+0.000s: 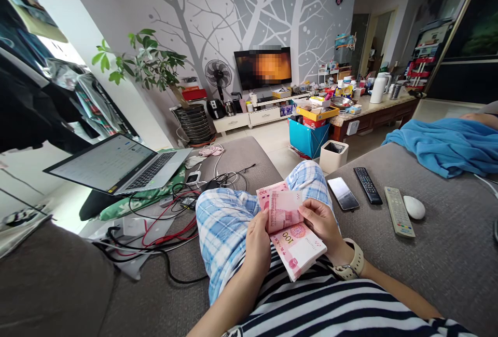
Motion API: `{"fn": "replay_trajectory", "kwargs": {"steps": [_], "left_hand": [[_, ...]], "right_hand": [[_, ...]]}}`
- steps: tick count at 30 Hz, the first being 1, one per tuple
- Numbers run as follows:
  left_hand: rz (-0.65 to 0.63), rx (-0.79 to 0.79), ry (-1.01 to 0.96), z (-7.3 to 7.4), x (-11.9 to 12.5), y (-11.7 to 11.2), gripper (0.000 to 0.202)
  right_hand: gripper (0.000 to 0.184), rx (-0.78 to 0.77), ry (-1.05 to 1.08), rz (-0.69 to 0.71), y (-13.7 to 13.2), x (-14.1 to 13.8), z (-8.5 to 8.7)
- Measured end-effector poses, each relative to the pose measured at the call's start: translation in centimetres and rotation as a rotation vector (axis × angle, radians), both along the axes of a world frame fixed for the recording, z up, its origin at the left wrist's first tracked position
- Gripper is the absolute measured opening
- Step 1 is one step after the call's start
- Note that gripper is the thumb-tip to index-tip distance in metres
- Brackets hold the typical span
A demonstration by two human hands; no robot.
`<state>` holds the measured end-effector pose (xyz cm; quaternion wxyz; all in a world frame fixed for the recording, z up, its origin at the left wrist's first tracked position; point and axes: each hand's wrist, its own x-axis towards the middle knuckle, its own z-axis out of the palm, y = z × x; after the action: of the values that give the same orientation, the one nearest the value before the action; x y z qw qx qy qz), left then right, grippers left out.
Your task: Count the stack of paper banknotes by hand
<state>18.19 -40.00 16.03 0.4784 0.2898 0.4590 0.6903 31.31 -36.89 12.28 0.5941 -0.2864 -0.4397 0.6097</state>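
Observation:
A thick stack of pink banknotes point(298, 246) rests over my lap, above blue plaid trousers. My left hand point(257, 241) grips the stack's left side, thumb pressed on the top notes. My right hand point(322, 225), with a pale watch on its wrist, holds the right side, its fingers curled on the upper notes, which are folded up and away from me. Both hands are closed on the stack.
On the grey sofa to my right lie a phone point(343, 193), a black remote point(368, 185), a white remote point(398, 211) and a white mouse point(414, 207). An open laptop point(120, 164) and tangled cables point(163, 223) sit to my left. A blue blanket point(443, 145) covers someone lying at far right.

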Motion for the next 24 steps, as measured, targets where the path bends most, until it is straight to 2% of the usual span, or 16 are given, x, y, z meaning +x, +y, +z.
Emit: {"fn": "replay_trajectory", "kwargs": {"steps": [24], "left_hand": [[-0.018, 0.0, -0.022, -0.42, 0.05, -0.06, 0.019]], "right_hand": [[0.028, -0.021, -0.013, 0.009, -0.15, 0.0, 0.13]]}}
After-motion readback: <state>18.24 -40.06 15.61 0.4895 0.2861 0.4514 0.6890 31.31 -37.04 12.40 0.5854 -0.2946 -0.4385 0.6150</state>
